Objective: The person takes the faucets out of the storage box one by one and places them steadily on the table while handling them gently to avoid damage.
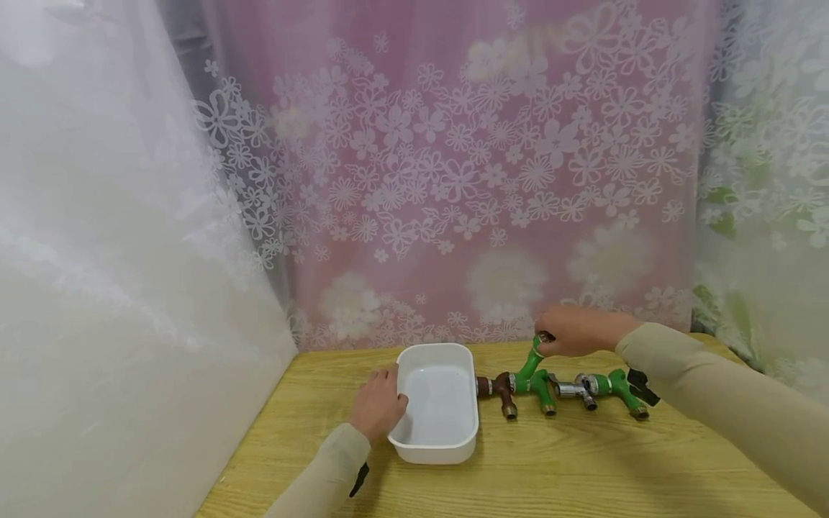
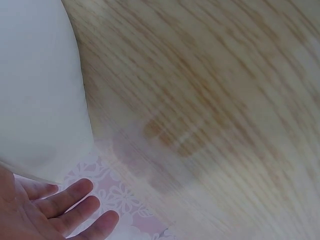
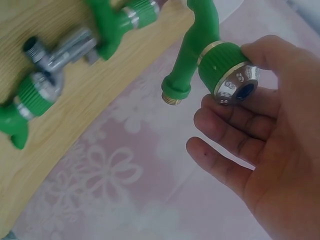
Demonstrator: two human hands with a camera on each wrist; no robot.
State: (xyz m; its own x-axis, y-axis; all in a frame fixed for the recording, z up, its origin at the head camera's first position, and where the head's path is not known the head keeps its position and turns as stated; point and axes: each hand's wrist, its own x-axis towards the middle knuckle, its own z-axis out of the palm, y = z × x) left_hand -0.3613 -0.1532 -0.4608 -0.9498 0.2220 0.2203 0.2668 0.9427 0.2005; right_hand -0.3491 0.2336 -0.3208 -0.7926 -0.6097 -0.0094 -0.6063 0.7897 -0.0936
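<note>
My right hand [image 1: 570,331] grips a green tap [image 3: 192,55] by its ribbed green knob with a silver cap, fingers and thumb around it. The tap's brass-threaded end shows in the right wrist view, over the far table edge. My left hand [image 1: 378,403] holds the left rim of a white rectangular basin [image 1: 432,455], thumb over the rim, fingers along the outside. In the left wrist view these fingers [image 2: 75,210] spread beside the basin's white wall [image 2: 40,90]; the thumb is hidden there. Only a pale bottom shows inside the basin.
Right of the basin, a row of taps lies on the wooden table [image 1: 550,467]: a brown one [image 1: 504,392], a green one [image 1: 542,392], a chrome one [image 1: 573,388] and another green one [image 1: 623,388]. A pink floral curtain [image 1: 453,180] hangs behind.
</note>
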